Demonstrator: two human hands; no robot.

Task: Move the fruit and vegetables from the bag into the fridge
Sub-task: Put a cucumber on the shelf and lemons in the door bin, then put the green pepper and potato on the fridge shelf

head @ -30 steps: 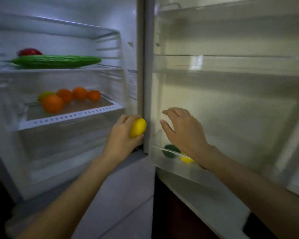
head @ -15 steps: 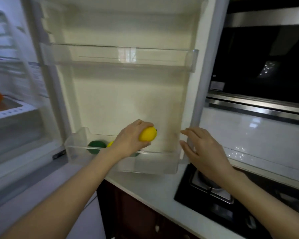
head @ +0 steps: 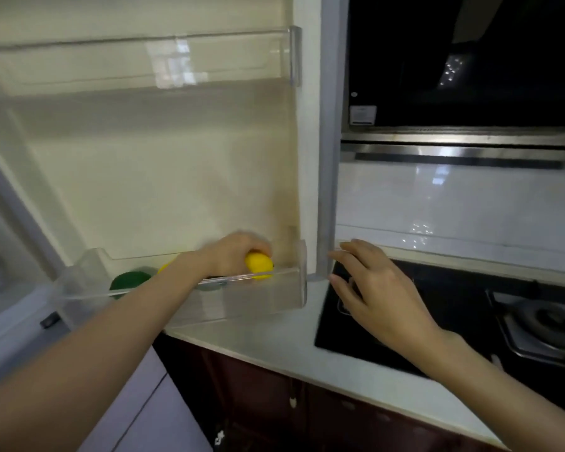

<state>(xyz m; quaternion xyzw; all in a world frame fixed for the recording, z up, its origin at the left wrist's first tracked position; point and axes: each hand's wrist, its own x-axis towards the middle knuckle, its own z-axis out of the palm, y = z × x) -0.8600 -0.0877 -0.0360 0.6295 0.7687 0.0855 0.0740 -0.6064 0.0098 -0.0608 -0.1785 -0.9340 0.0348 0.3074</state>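
Head view: a lemon (head: 259, 264) is gripped by the left hand (head: 232, 254) at about 6 o'clock of the picture's centre, just above the clear front wall of the lower door bin (head: 242, 301). The lemon is bright yellow, smooth and oval, with a small dark tip at its 3 o'clock end. Its long axis lies nearly level, tilted slightly down toward 4 o'clock, and the tip points toward the bin's right end wall. Only the right part of the fruit is seen; the rest is covered by the curled fingers (head: 258, 247), which are clenched round it from above. Whether the lemon touches the bin floor cannot be told.

Inside the same bin, at 9 o'clock of the lemon, a round dark green fruit (head: 129, 282) is seen through the plastic, and a strip of a second yellow fruit (head: 167, 265) shows just past the forearm. A further green patch (head: 209, 286) is seen below the wrist.

The right hand (head: 375, 288) is held at 3 o'clock of the bin, above the black hob (head: 454, 305), with fingers spread, loosely bent and grasping nothing. Its fingertips lie near the edge of the fridge door (head: 327, 158); contact cannot be told. An upper door bin (head: 144, 60) is seen at 12 o'clock. The white counter (head: 258, 347) runs below the bin.
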